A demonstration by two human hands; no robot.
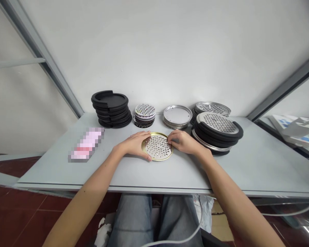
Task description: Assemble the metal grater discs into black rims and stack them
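A round metal disc (158,146) with rows of raised slots and a gold rim, like a grater plate, lies flat on the grey table in front of me. My left hand (135,144) grips its left edge, thumb at the near side and fingers at the far side. At the right edge, my right hand (181,141) is closed with its fingertips bent down onto the rim; whether anything small is pinched there cannot be seen. Just right of that hand stands a stack of black holders (216,139), topped by a slotted metal disc (217,122).
Along the wall are stacked black rings (112,111), small slotted discs (145,115), plain silver round lids (177,115) and another slotted metal disc (213,107). A blurred pink phone-shaped object (87,144) lies left. White boxes (293,128) sit beyond the right frame post.
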